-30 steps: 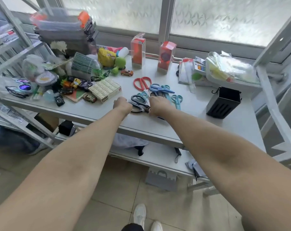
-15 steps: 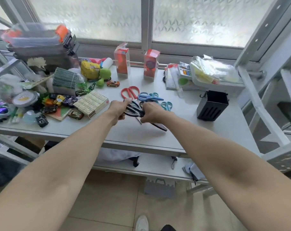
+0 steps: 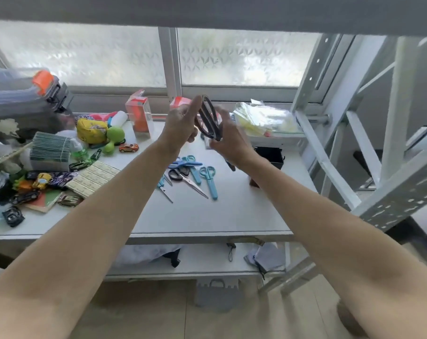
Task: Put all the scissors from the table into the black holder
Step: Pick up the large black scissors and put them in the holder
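Black scissors (image 3: 208, 118): raised above the table (image 3: 244, 211), gripped between my left hand (image 3: 180, 126) and right hand (image 3: 228, 140). Loose scissors (image 3: 193, 174): on the table, left of the holder (image 3: 268, 156). Toys (image 3: 97, 133): further left. My right forearm partly covers the holder; contents unseen.

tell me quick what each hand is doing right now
Left hand: touching the black-handled scissors held up above the table; its grip cannot be told.
Right hand: gripping the same scissors lower down.
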Demonstrator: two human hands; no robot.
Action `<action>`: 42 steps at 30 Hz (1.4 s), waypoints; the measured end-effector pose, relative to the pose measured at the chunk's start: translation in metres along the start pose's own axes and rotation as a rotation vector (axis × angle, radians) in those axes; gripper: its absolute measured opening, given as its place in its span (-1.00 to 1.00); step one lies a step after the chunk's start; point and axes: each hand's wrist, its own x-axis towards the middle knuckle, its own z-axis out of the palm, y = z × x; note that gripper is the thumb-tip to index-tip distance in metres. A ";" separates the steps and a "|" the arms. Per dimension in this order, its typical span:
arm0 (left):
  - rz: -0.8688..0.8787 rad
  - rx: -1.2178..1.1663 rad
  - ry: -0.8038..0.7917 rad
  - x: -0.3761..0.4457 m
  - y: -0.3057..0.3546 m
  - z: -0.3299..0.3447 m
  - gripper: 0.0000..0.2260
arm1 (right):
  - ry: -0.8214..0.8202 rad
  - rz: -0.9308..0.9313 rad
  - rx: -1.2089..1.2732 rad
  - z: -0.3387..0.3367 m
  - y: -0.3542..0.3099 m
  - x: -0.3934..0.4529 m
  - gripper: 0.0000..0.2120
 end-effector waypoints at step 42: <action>0.013 0.530 -0.297 0.017 -0.089 0.148 -0.32 | 0.579 0.490 0.197 -0.065 0.109 -0.036 -0.64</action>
